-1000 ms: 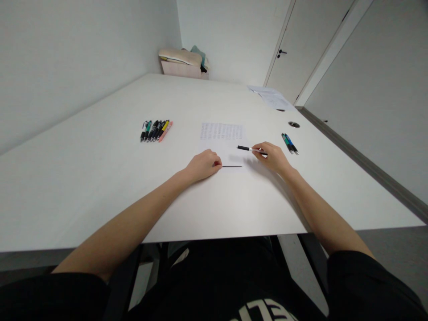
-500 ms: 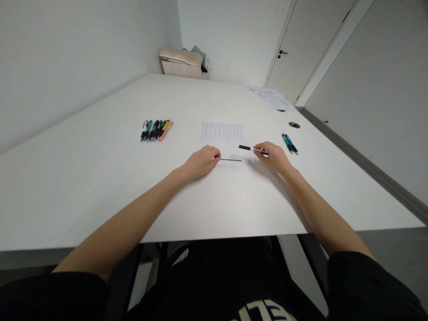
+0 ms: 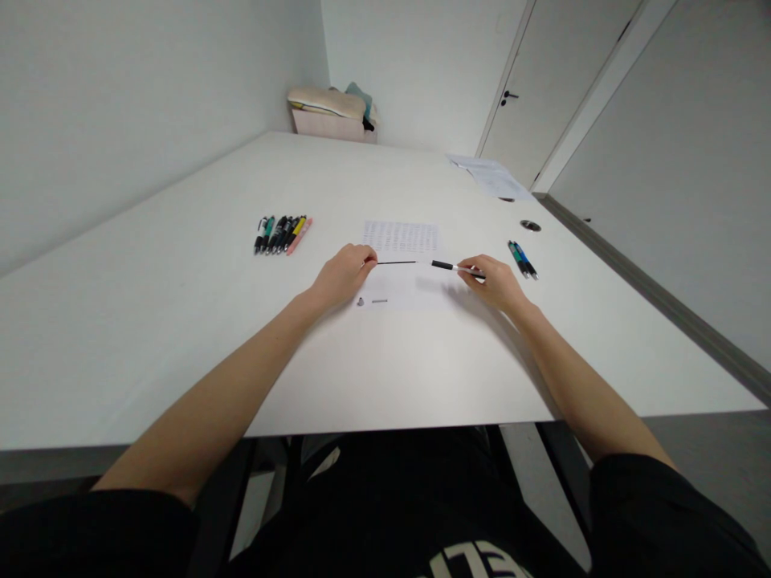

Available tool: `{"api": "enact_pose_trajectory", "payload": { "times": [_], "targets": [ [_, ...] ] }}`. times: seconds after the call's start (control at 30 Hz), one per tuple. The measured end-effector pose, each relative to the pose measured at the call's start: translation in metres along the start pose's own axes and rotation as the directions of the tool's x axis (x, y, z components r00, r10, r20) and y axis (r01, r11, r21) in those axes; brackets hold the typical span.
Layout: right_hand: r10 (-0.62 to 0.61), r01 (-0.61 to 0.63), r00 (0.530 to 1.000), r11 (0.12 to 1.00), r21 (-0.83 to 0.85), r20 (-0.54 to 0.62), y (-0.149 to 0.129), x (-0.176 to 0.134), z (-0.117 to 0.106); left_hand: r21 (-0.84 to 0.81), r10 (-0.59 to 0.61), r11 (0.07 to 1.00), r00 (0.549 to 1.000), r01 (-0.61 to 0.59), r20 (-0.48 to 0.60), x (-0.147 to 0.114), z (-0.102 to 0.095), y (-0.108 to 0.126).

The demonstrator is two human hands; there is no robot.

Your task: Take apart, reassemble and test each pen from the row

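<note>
My left hand (image 3: 348, 271) pinches one end of a thin black pen refill (image 3: 397, 262), which points right. Its pale far end lies close to the open front of a pen barrel (image 3: 442, 265); I cannot tell whether they touch. This barrel, with a black grip and a white body, is held nearly level by my right hand (image 3: 491, 278), closed around its rear part. Below the refill, a small metal pen tip (image 3: 361, 302) and a spring (image 3: 379, 301) lie on a sheet of paper (image 3: 401, 239) printed with rows of text.
A row of several pens (image 3: 280, 235) lies to the left on the white table (image 3: 181, 321). Two pens, green and blue (image 3: 523, 259), lie beyond my right hand. Farther back are papers (image 3: 491, 177) and round table inserts (image 3: 530, 225). A wall borders the left side.
My left hand has lifted the refill up and left, bringing it level with the barrel's front. The pen tip and spring now show below it. My right hand has barely moved.
</note>
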State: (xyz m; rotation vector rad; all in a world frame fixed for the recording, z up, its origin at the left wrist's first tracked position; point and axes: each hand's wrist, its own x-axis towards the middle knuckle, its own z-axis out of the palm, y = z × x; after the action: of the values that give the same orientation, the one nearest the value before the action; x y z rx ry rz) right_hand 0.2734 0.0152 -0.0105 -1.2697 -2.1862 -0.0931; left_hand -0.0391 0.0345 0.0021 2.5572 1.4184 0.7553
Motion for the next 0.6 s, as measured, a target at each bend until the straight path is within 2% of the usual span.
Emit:
{"api": "enact_pose_trajectory", "payload": {
  "times": [0.6],
  "targets": [
    [-0.018,0.017,1.000,0.999,0.044,0.007,-0.0046,-0.0003,-0.0018,0.032,0.006,0.999,1.000,-0.005,-0.012,-0.0005,0.0020,-0.0033]
  ]
}}
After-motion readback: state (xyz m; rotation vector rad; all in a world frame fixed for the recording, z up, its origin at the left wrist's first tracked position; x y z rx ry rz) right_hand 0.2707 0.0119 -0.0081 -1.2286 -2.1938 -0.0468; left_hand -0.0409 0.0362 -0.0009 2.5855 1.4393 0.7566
